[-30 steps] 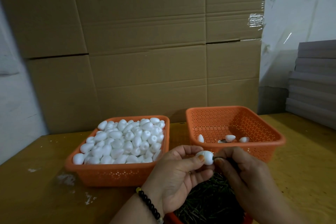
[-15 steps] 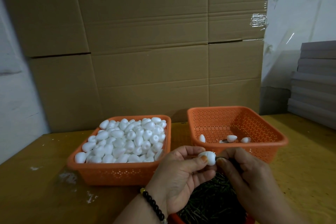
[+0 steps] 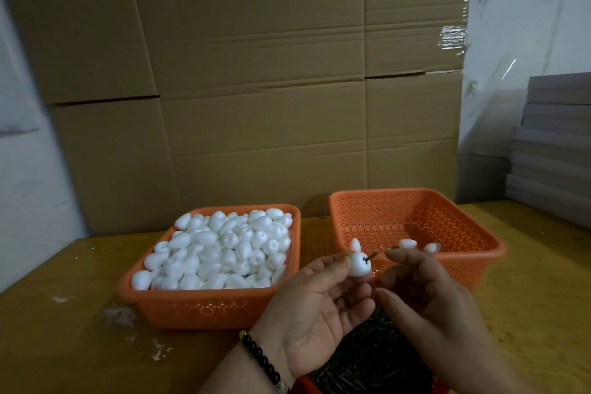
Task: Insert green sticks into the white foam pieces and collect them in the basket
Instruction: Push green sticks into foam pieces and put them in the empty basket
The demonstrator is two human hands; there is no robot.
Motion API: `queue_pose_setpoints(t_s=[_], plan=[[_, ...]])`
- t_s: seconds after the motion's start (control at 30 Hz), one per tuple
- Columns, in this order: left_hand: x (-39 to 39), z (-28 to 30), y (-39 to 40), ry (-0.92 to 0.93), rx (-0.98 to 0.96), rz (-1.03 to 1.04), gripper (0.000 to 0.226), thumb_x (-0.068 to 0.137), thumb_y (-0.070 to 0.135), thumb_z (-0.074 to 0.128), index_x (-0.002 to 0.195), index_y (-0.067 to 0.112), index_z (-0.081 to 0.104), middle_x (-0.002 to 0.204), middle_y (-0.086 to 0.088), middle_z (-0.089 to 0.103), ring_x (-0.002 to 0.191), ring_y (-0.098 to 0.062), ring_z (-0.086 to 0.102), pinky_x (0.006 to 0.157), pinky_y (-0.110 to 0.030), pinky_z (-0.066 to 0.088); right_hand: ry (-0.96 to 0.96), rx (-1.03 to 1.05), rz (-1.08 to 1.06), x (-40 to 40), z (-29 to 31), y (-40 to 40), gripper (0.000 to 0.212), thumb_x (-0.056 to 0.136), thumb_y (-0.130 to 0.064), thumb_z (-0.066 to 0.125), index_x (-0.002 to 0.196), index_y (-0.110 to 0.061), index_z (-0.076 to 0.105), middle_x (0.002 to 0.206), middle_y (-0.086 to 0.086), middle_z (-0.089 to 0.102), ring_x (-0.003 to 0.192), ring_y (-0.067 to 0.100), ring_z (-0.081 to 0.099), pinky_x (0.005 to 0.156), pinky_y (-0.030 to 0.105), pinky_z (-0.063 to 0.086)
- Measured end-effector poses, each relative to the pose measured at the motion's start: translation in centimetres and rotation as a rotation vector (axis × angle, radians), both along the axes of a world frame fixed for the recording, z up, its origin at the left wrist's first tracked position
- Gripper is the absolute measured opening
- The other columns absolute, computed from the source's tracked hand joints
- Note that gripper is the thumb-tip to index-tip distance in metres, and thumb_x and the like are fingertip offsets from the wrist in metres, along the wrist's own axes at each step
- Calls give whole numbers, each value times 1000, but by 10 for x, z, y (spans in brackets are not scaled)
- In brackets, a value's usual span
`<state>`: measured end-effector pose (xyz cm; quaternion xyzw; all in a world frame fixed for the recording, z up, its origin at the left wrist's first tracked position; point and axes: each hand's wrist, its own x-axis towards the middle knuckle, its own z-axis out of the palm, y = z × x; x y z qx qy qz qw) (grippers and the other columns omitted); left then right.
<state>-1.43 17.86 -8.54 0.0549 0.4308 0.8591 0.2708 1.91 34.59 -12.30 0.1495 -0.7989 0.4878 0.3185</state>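
My left hand (image 3: 315, 304) pinches a white foam piece (image 3: 358, 264) between thumb and fingers, with a short green stick (image 3: 371, 257) poking out of its right side. Just to the right, my right hand (image 3: 425, 301) has its fingers apart and holds nothing; its fingertip sits a little off the stick's end. Behind the hands stands an orange perforated basket (image 3: 460, 218) with a few foam pieces (image 3: 407, 243) in it. To the left, another orange basket (image 3: 204, 307) is heaped with white foam pieces (image 3: 224, 249). A pile of green sticks (image 3: 367, 361) lies below the hands.
The baskets stand on a yellowish wooden table (image 3: 64, 345) with white crumbs on it. Large cardboard boxes (image 3: 256, 74) rise right behind the baskets. A stack of grey boards (image 3: 553, 144) sits at the far right.
My right hand has let go of the stick, which now sticks out of the foam piece. The left hand has lifted the piece a little.
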Motion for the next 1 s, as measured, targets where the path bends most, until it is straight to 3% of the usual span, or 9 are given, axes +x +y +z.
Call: queue_pose_setpoints(t_s=[0.27, 0.43, 0.6, 0.73, 0.87, 1.0], plan=[[0, 1, 0, -103, 130, -40, 21, 77, 13, 66, 86, -3, 76, 90, -18, 70, 67, -21, 68, 60, -30, 58, 66, -10, 16, 2, 2, -3, 38, 71, -35, 70, 106, -41, 59, 98, -16, 69, 86, 0, 68, 74, 16, 54], [-1, -3, 2, -77, 94, -8, 29, 77, 8, 67, 104, -1, 67, 93, -16, 70, 71, -20, 67, 60, -29, 56, 214, 112, -13, 1, 4, -4, 26, 79, -23, 75, 103, -24, 65, 106, -15, 63, 100, 10, 65, 82, 32, 55], [5, -3, 6, 30, -29, 17, 17, 74, 8, 66, 89, 10, 60, 82, -11, 68, 68, -18, 65, 59, -29, 55, 257, 140, 9, 3, 7, -6, 29, 79, -33, 66, 104, -17, 66, 110, -14, 62, 107, 9, 61, 88, 26, 50], [7, -4, 8, 134, -89, 22, 10, 75, 9, 68, 80, 11, 60, 84, -11, 69, 67, -15, 65, 61, -30, 54, 248, 120, -58, -1, 0, -7, 31, 75, -28, 78, 101, -17, 65, 105, -12, 65, 103, 5, 62, 86, 27, 51], [11, -9, 12, 345, -251, 28, 18, 73, 18, 77, 78, 14, 61, 79, -6, 66, 72, -13, 64, 67, -27, 52, 196, -20, -66, -2, -4, -8, 27, 74, -37, 76, 97, -33, 61, 98, -13, 69, 94, 7, 68, 78, 34, 55], [12, -10, 11, 537, -378, 48, 19, 78, 26, 71, 89, 14, 61, 82, 2, 67, 83, -12, 61, 75, -28, 50, 151, -86, -46, -4, -5, -3, 31, 72, -54, 71, 96, -39, 59, 102, -13, 69, 91, 6, 69, 76, 28, 56]])
